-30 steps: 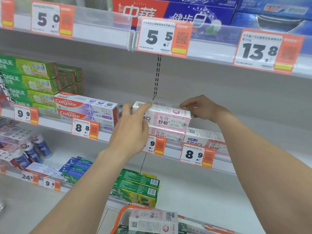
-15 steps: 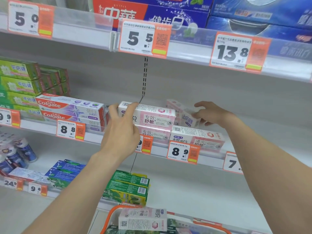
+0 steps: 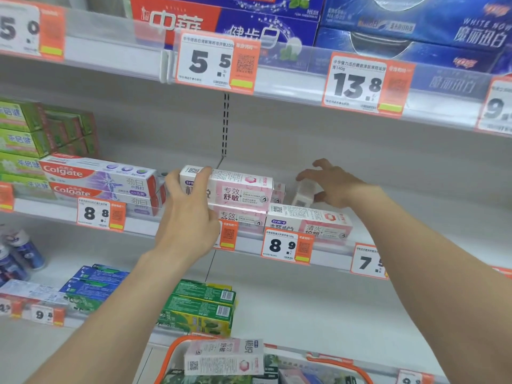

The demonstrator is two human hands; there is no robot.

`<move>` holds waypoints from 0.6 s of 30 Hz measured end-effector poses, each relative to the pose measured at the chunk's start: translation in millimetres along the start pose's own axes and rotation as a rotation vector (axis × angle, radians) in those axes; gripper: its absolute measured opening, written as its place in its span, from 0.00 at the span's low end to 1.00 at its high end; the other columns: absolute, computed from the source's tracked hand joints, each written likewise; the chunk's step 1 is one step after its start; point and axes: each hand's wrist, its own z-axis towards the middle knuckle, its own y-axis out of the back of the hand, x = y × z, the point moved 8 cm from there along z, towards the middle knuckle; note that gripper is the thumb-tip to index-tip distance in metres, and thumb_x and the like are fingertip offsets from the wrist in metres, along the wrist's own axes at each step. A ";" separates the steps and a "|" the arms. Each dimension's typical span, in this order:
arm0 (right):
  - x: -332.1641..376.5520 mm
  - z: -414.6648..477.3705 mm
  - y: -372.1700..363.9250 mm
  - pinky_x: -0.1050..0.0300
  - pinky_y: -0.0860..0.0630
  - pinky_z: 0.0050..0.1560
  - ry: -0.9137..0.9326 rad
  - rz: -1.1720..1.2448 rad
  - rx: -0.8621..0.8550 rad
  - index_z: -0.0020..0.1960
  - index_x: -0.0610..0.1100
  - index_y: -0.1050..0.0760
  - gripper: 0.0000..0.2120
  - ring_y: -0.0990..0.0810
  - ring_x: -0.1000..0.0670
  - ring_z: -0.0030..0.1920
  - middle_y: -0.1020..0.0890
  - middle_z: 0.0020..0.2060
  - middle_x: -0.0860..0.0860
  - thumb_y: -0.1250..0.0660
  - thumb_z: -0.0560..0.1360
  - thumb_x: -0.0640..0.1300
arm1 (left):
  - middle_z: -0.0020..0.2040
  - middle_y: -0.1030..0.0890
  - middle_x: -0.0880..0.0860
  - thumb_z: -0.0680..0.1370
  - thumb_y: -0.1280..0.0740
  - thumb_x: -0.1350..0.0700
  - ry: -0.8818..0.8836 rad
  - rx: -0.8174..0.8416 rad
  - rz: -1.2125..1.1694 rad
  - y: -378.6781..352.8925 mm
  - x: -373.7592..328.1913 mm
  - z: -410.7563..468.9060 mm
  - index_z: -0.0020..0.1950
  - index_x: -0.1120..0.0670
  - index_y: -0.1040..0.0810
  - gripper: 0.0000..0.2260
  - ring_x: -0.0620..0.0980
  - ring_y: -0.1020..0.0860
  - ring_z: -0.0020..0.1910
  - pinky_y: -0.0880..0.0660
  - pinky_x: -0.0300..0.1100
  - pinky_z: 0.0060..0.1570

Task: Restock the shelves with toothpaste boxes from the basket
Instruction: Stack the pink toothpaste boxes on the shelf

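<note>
Pink top box (image 3: pixel 238 189) stayed gripped in the left hand (image 3: pixel 188 217) while the right hand (image 3: pixel 340 184), having released it, loosely pinched a blurred rear box (image 3: pixel 303 194), probably filling the row behind.

pink-and-white toothpaste box (image 3: pixel 238 189) lying lengthwise on a matching box (image 3: pixel 241 217) on the middle shelf (image 3: pixel 327 254), left hand (image 3: pixel 188 214) gripping its left end, blurry third box (image 3: pixel 303 194) end-on just right of it, spare box (image 3: pixel 224 356) lying in the orange basket (image 3: pixel 177 342)
</note>
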 end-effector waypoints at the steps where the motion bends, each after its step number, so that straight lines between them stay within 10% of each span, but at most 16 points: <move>1: -5.0 -0.2 3.7 0.39 0.27 0.69 -0.031 -0.071 -0.004 0.75 0.59 0.30 0.26 0.32 0.39 0.75 0.41 0.80 0.51 0.27 0.80 0.46 | 0.78 0.47 0.58 0.78 0.34 0.64 -0.001 0.002 -0.001 -0.3 -0.1 0.1 0.82 0.44 0.42 0.36 0.65 0.24 0.60 0.25 0.55 0.58; 5: -29.7 -1.7 3.8 0.48 0.22 0.53 -0.139 -0.012 0.034 0.62 0.44 0.22 0.15 0.19 0.43 0.55 0.19 0.59 0.46 0.37 0.85 0.55 | 0.77 0.47 0.58 0.78 0.34 0.63 -0.004 -0.001 -0.001 -1.7 0.4 1.4 0.82 0.44 0.42 0.35 0.67 0.26 0.63 0.24 0.56 0.58; 10: -30.0 -13.7 6.6 0.52 0.35 0.37 -0.140 0.328 -0.119 0.48 0.39 0.26 0.21 0.26 0.46 0.37 0.24 0.38 0.47 0.45 0.88 0.53 | 0.77 0.47 0.59 0.78 0.34 0.65 0.008 -0.014 0.005 -2.4 -3.8 0.3 0.82 0.46 0.42 0.35 0.67 0.27 0.64 0.25 0.56 0.58; 18: -5.3 -22.2 32.0 0.51 0.26 0.42 -0.084 0.658 -0.184 0.54 0.39 0.18 0.24 0.20 0.46 0.37 0.18 0.39 0.43 0.44 0.86 0.56 | 0.79 0.50 0.59 0.77 0.34 0.67 0.017 0.012 -0.033 -1.8 -3.8 -2.6 0.82 0.46 0.42 0.37 0.66 0.27 0.66 0.26 0.55 0.63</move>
